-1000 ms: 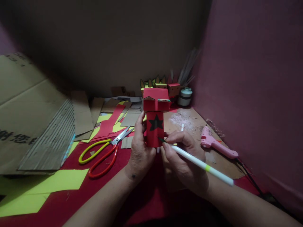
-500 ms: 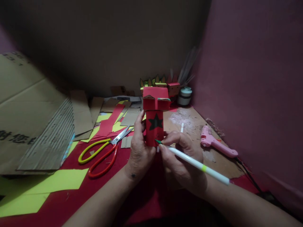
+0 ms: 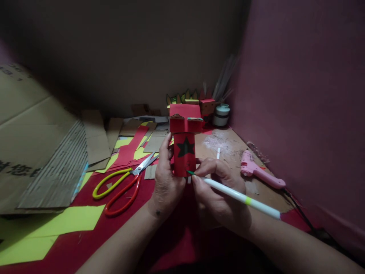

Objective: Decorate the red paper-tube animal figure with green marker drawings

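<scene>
A red paper figure (image 3: 184, 125) stands upright at the middle, with a boxy top over a narrower body that bears a dark star (image 3: 186, 147). My left hand (image 3: 168, 179) is closed around the left side and lower edge of the body. In my right hand (image 3: 218, 186) is a white marker (image 3: 230, 191) with a yellow-green band, pinched near its green tip. That tip touches or nearly touches the body's lower right part, below the star, where a small faint mark shows. Some right fingers are hidden behind the hand.
Scissors (image 3: 137, 171) lie open on the red cloth at left, near cardboard and paper scraps. A cardboard box (image 3: 34, 140) stands far left. At right are a pink glue gun (image 3: 261, 171) and a lidded jar (image 3: 221, 115); small paper figures (image 3: 207, 106) stand behind.
The marker tip has moved slightly down over the red body, and a small mark now shows above it. The whole view has shifted a little; both hands keep their grip.
</scene>
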